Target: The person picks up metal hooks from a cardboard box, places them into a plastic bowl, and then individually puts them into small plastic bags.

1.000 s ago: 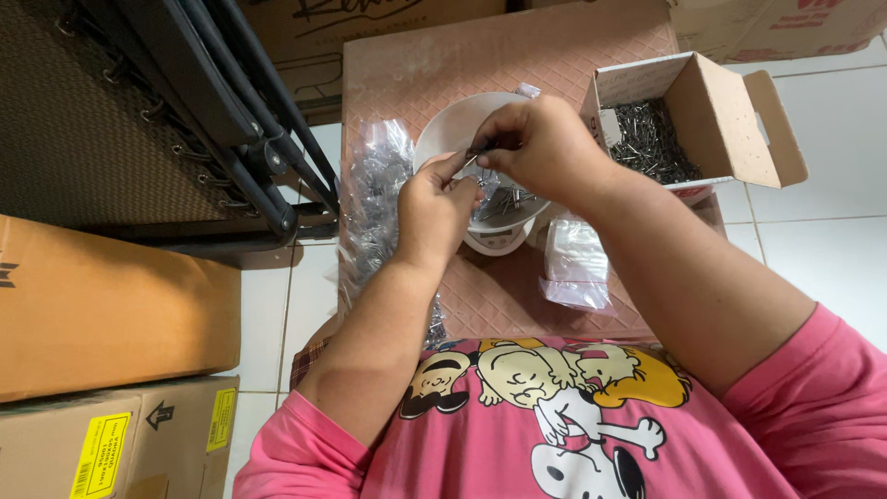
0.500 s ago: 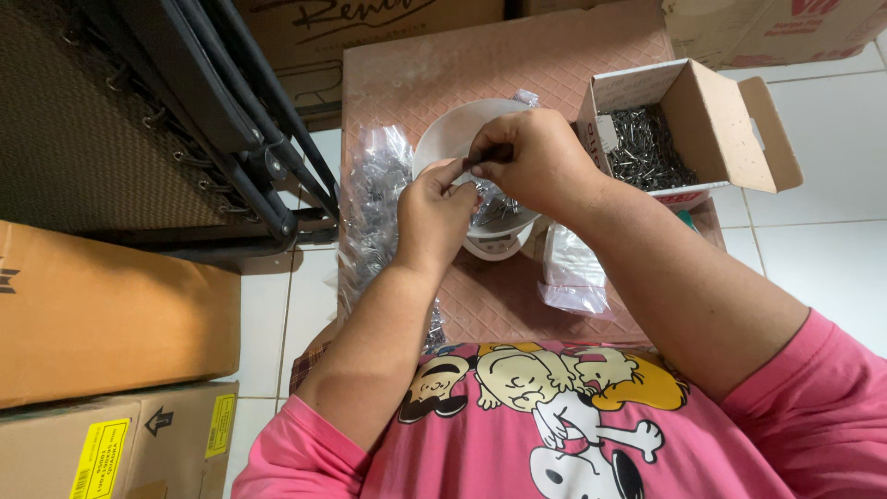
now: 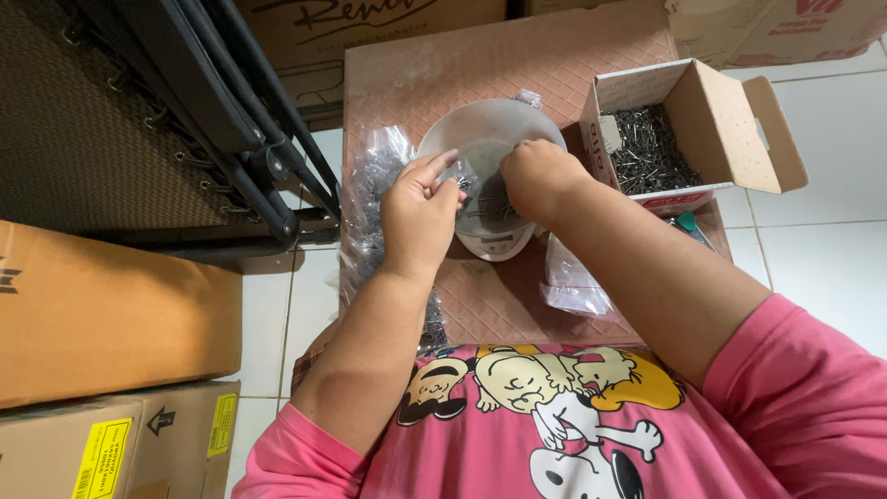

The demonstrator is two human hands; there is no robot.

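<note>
small bag point(image 3: 467, 176) — between both hands

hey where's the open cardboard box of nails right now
In the head view the open cardboard box of nails sits at the upper right on the pink table, just right of the white bowl that both hands reach into.

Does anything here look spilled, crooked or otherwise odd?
Nothing stands out. The bowl sits level on the small scale, with both hands, left hand and right hand, over it. The nails stay inside the open cardboard box, and the clear bags lie heaped on the mat beside the bowl.
</note>
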